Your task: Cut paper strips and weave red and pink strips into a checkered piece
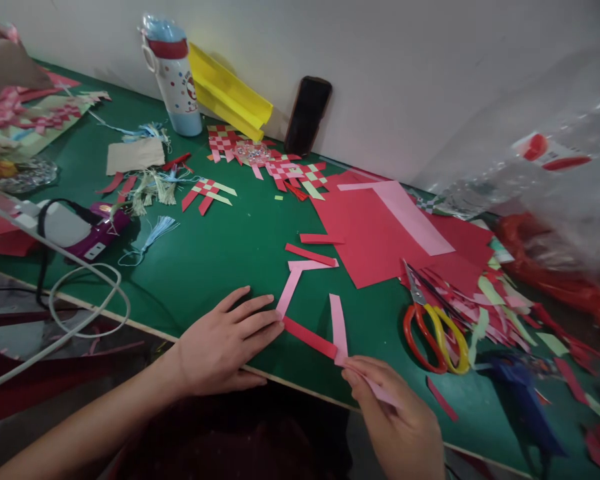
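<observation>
My left hand (230, 340) lies flat near the table's front edge, fingers stretched out. Its fingertips touch the ends of a folded pink paper strip (291, 287) and a red paper strip (310, 338). The thumb and fingers of my right hand (397, 413) pinch a light pink paper strip (337, 320), folded around the right end of the red strip. One arm of this pink strip points away from me; its other end runs under my right fingers. Two loose red strips (310, 254) lie just beyond.
Scissors (437, 333), paper scraps (485, 313) and a blue glue gun (523, 400) lie at right. Red sheets (370, 227), woven paper pieces (285, 170), a phone (309, 115) and a bottle (176, 83) stand or lie behind. Another person's arm (10, 67) is at far left, beyond a cable (80, 257).
</observation>
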Available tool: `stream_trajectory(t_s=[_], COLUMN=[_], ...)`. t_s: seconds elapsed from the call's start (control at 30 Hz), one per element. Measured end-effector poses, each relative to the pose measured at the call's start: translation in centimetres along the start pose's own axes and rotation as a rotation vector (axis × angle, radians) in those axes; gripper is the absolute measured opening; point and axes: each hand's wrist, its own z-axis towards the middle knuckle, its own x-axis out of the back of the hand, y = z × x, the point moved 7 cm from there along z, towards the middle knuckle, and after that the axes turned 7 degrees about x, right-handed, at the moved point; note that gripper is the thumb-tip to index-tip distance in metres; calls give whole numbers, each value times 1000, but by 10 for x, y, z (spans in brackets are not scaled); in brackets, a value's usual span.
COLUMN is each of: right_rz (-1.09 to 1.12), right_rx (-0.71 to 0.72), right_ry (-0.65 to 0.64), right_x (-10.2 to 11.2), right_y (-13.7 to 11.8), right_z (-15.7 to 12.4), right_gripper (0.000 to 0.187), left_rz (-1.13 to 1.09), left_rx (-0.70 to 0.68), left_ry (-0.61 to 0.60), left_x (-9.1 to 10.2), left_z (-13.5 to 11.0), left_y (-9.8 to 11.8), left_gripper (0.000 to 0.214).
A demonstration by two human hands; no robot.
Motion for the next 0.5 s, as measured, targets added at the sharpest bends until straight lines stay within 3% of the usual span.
stream_trajectory(t_s=[0.5], right_rz=[44], right_rx=[-16], right_ry=[5], right_x=[-10], right_y=[-7], right_z=[3], right_gripper=[13], left_rz=[-24], left_rx=[14], left_ry=[6], left_x=[-1], left_z=[0], left_y=[-1], left_gripper=[74])
